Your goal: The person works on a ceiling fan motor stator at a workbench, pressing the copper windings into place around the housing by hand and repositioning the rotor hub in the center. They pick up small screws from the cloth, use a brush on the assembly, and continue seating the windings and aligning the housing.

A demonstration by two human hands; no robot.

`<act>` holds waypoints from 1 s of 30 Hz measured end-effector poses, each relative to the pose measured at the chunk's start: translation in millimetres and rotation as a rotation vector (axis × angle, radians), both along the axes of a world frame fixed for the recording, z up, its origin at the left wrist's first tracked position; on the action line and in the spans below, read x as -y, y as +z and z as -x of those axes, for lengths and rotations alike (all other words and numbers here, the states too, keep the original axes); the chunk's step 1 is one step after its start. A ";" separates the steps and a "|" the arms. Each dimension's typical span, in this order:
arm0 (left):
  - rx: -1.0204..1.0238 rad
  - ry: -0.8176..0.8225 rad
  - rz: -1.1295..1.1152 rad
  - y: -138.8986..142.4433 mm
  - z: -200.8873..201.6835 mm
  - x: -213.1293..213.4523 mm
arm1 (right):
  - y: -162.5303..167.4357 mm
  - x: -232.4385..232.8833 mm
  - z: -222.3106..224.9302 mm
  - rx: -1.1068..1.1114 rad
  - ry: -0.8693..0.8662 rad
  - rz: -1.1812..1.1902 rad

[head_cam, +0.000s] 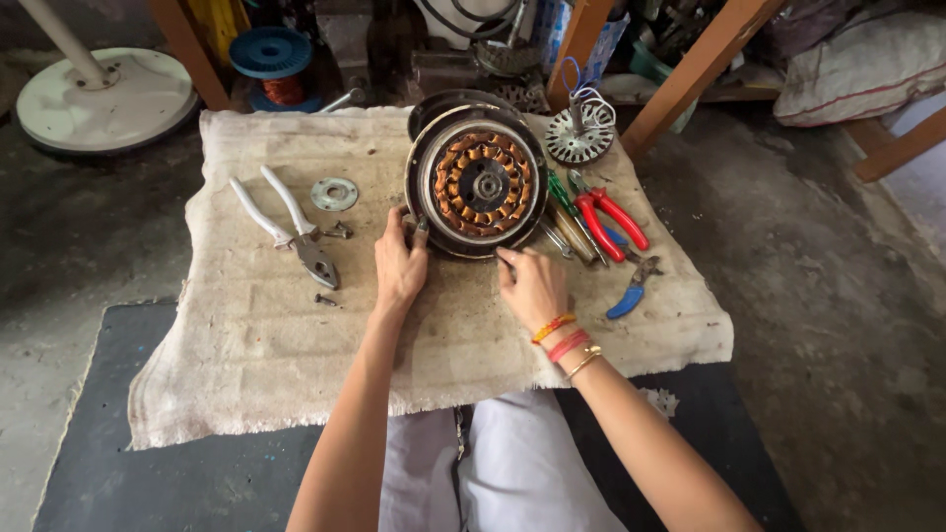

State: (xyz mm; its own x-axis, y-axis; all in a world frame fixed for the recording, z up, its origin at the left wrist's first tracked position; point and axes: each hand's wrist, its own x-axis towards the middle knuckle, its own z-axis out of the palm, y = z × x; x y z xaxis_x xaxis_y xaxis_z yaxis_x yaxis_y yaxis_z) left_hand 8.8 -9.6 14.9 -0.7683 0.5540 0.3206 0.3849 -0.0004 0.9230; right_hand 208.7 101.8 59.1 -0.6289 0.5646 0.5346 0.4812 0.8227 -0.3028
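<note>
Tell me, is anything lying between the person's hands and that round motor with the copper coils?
Nothing visible does. The left hand and the right hand both rest at the near rim of the motor. The white-handled pliers lie off to the left and the red-handled pliers off to the right, both clear of the hands.

Round fan motor (pixel 480 182) lies flat on the burlap cloth; copper windings face up; metal rim dusty.

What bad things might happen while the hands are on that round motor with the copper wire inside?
The right hand pokes a thin tool at the motor rim; a slip might scratch the copper wire. The left hand grips the metal edge, so fingers might get pinched. The small screws lie loose on the cloth and might roll away.
</note>
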 end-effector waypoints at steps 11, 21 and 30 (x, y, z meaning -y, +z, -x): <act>-0.020 0.014 0.036 -3.0 0.2 0.3 | 5.8 19.9 -14.9 0.016 0.043 0.188; -0.228 0.200 0.033 -5.8 30.0 -15.6 | 14.2 -9.2 -49.4 -0.218 -0.136 0.141; -0.224 0.232 0.144 0.5 42.0 -15.8 | 23.3 -2.2 -29.8 -0.151 0.247 -0.051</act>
